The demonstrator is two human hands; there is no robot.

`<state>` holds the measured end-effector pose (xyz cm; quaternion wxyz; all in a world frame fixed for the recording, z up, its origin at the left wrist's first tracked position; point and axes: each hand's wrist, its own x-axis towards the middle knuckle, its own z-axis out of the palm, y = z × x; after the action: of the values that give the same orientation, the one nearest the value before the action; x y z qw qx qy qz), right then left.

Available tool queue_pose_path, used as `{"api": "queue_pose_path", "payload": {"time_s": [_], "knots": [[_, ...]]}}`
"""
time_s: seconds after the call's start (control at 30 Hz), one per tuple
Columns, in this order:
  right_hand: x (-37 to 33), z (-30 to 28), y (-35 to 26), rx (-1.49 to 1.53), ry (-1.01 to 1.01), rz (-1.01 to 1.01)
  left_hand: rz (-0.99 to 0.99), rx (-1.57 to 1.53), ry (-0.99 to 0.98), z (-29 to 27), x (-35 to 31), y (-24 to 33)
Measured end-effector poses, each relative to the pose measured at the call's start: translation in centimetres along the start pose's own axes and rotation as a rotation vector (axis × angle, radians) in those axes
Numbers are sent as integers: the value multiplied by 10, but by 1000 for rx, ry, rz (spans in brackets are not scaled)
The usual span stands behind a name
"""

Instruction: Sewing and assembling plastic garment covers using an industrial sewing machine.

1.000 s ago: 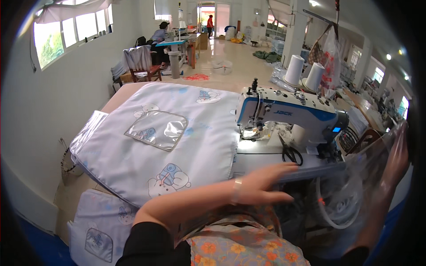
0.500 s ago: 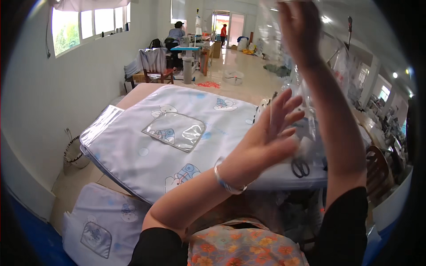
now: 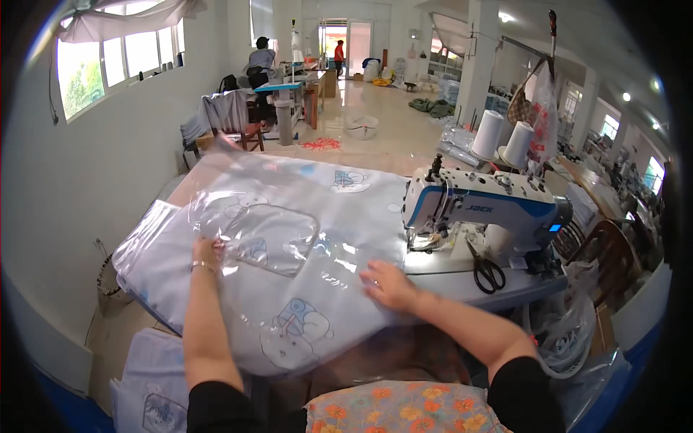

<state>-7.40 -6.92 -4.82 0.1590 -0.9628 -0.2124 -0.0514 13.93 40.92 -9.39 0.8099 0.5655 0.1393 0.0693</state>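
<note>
A clear plastic sheet [image 3: 336, 252] lies loosely over white quilted fabric [image 3: 390, 195] printed with blue cartoon bears. Under the plastic shows the fabric's square, grey-edged transparent window [image 3: 278, 238]. My left hand [image 3: 208, 250] is closed on the sheet near its left side, beside that window; its fingertips are partly blurred. Toward the right side of the sheet, my right hand [image 3: 392, 286] rests with its fingers apart, touching the plastic. Right of it stands a white and blue sewing machine [image 3: 487, 202]. Black-handled scissors [image 3: 487, 274] lie before the machine.
Two white thread cones [image 3: 488, 133] stand behind the machine. More printed fabric [image 3: 148, 368] is stacked low on the left. Clear plastic bags [image 3: 577, 310] hang at the table's right end. A person [image 3: 261, 68] is at a table farther back; another in red [image 3: 339, 56] is near the door.
Both hands have come down from the raised position onto the table, the left one moving left. The clear plastic, held up before, now spreads over the fabric. The sewing machine is now uncovered to view.
</note>
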Motion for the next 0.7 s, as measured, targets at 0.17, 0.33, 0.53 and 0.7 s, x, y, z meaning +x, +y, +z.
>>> {"api": "queue_pose_path", "payload": {"time_s": [0.17,0.33,0.53,0.7], "knots": [[-21,28,36,49,235,-174,17,-100,273,-23,-97,-12],[-23,13,40,32,230,155,-16,-48,107,-46,-204,-6],[-20,4,39,68,299,184,510,1157,305,-53,-240,46],[-20,-2,28,463,251,118,790,1432,-191,36,-250,58]]}}
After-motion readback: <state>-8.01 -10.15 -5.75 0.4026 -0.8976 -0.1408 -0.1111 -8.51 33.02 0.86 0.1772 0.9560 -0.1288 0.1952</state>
